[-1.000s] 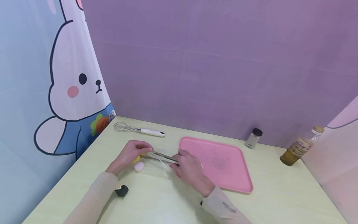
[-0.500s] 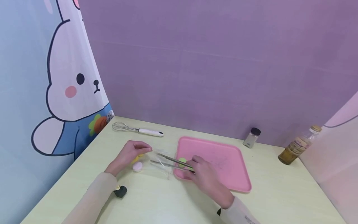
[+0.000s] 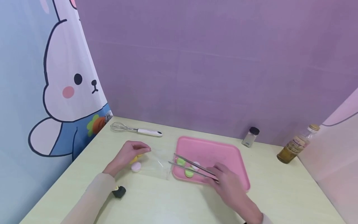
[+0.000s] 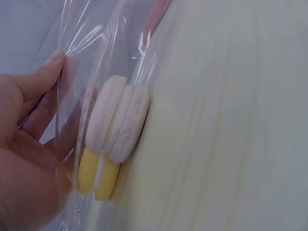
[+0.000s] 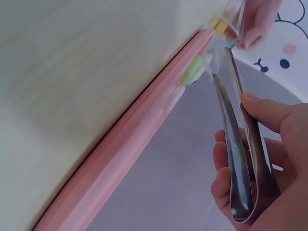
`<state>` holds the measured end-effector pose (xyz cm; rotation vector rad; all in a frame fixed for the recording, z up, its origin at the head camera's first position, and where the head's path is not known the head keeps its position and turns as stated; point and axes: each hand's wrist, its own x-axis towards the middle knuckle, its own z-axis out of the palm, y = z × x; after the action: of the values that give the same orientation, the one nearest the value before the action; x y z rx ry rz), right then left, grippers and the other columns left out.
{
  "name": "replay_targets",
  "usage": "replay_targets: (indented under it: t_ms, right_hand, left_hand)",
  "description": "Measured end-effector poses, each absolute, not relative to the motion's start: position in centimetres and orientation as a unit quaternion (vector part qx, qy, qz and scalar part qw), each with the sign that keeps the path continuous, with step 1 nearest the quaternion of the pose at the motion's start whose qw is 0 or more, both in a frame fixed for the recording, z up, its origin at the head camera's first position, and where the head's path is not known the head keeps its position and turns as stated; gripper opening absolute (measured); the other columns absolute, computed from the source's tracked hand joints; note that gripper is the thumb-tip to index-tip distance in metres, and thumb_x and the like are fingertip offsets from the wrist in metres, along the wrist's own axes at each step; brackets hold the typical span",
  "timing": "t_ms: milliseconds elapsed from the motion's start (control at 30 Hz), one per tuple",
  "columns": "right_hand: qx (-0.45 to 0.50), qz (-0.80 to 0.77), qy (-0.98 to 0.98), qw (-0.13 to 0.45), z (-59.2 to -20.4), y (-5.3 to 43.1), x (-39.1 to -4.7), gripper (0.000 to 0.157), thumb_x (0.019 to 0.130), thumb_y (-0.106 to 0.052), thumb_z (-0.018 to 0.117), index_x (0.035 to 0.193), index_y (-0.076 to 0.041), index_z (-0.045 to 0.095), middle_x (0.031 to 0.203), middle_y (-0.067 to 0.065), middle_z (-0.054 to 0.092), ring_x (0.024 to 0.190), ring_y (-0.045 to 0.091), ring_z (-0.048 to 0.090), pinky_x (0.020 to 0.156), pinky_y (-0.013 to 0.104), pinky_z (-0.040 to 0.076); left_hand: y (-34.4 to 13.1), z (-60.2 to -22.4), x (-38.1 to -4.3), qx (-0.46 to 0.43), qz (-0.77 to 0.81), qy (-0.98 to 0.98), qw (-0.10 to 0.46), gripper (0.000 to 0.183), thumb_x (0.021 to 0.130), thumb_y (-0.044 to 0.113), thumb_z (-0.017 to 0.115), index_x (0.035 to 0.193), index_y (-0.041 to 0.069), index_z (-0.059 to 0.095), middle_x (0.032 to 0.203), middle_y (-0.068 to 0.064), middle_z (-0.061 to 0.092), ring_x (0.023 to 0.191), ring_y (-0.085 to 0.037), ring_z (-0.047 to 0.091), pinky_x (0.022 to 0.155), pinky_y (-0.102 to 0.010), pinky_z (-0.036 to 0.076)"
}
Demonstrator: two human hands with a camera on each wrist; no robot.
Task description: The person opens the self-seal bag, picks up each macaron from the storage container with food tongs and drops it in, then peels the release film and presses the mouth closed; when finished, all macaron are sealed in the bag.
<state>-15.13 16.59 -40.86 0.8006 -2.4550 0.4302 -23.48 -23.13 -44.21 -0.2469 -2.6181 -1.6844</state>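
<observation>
My left hand (image 3: 129,155) pinches the edge of a clear plastic bag (image 3: 158,169) with thumb and fingertips, as the left wrist view shows. Inside the bag lie a pale pink macaron (image 4: 132,120) and yellow macaron pieces (image 4: 86,173), partly behind the plastic and hand. My right hand (image 3: 229,183) grips metal tongs (image 5: 234,144), their tips apart and nothing visible between them. The tongs hang over the pink tray (image 3: 218,149). On its left end sit two green macarons, one nearer the front (image 3: 189,173), and a pale pink macaron (image 3: 196,165) partly behind the tongs.
A whisk (image 3: 148,132) lies at the back left. A small jar with a black lid (image 3: 250,138) and an oil bottle with a cork (image 3: 295,147) stand at the back right. A small black object (image 3: 119,192) rests by my left forearm.
My right hand has drawn the tongs rightward out of the bag to above the tray, uncovering the macarons there. The left hand keeps its pinch on the bag.
</observation>
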Motion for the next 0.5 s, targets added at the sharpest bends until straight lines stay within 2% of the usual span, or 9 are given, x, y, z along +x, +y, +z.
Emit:
replay_targets:
  t_ms: [167, 367, 500]
  right_hand:
    - [0.275, 0.153, -0.910, 0.269, -40.8, 18.8, -14.1, 0.035, 0.074, -0.021, 0.091, 0.105, -0.014, 0.078, 0.093, -0.011, 0.060, 0.076, 0.001, 0.053, 0.060, 0.023, 0.049]
    - [0.252, 0.151, -0.918, 0.265, -41.0, 21.4, -12.9, 0.033, 0.076, -0.023, 0.090, 0.105, -0.017, 0.078, 0.091, -0.015, 0.057, 0.071, -0.006, 0.048, 0.056, 0.023, 0.047]
    - [0.247, 0.149, -0.919, 0.269, -41.2, 23.0, -12.3, 0.033, 0.074, -0.020, 0.090, 0.105, -0.017, 0.077, 0.091, -0.015, 0.057, 0.072, -0.005, 0.050, 0.057, 0.024, 0.050]
  left_hand:
    - [-23.0, -44.1, -23.4, -0.080, -0.544, -0.836, 0.006, 0.023, 0.091, 0.032, 0.077, 0.105, 0.013, 0.079, 0.103, 0.000, 0.075, 0.106, -0.019, 0.068, 0.096, -0.042, 0.050]
    - [-23.0, -44.0, -23.4, -0.079, -0.541, -0.837, 0.006, 0.023, 0.092, 0.031, 0.077, 0.106, 0.013, 0.079, 0.104, 0.000, 0.076, 0.107, -0.020, 0.068, 0.097, -0.043, 0.050]
    - [-23.0, -43.9, -23.3, -0.075, -0.539, -0.839, 0.007, 0.023, 0.092, 0.032, 0.077, 0.106, 0.013, 0.079, 0.104, 0.000, 0.075, 0.108, -0.021, 0.068, 0.097, -0.043, 0.051]
